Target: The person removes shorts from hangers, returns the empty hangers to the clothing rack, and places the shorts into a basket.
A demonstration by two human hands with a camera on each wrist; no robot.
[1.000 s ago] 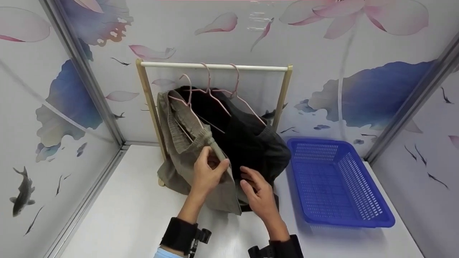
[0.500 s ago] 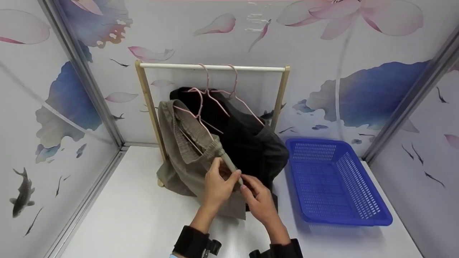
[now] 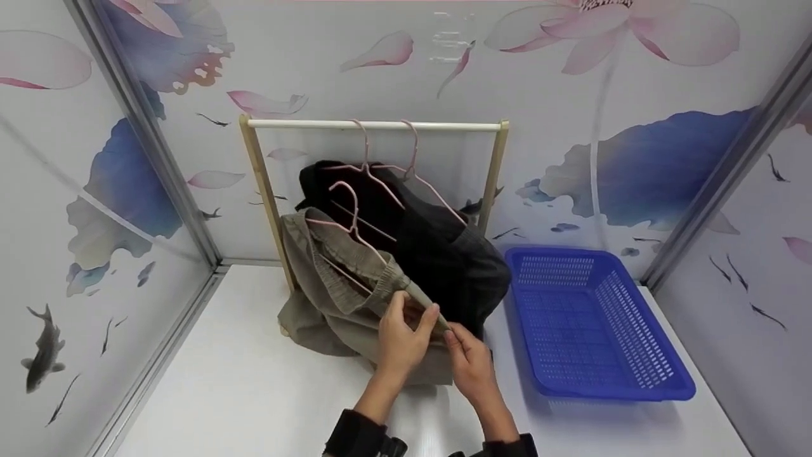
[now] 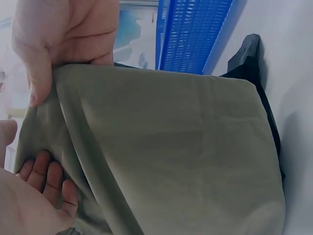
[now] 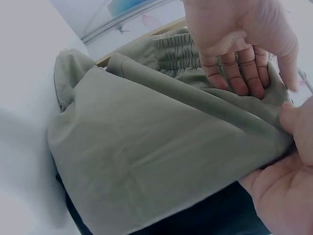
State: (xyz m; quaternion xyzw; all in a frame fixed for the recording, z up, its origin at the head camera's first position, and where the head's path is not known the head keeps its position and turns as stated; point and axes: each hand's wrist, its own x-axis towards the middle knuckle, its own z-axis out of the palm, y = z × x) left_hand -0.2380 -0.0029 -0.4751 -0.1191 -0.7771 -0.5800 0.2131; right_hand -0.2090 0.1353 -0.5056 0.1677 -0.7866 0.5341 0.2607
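Olive pants [image 3: 317,298] with a gathered elastic waistband [image 5: 176,51] sit on a pink hanger [image 3: 356,212], whose hook is below the rail and free of it. My left hand [image 3: 404,336] holds the near side of the pants below the waistband, its fingers [image 5: 234,81] against the cloth and its thumb at the edge. Just to the right, my right hand [image 3: 472,365] pinches the same edge between thumb and fingers. In the left wrist view, the cloth spreads down from the right hand [image 4: 73,34] as a broad panel.
A rack with a white rail [image 3: 444,126] and wooden posts stands at the back. Two pink hangers hang from it with black and dark clothing [image 3: 463,266]. A blue plastic basket [image 3: 618,397] sits at the right on the white table [image 3: 209,381]. Patterned panels enclose the table.
The pants' hanger has dropped off the rail toward me. Both hands have shifted right and closer to the body, and the right hand has taken hold of the pants' edge.
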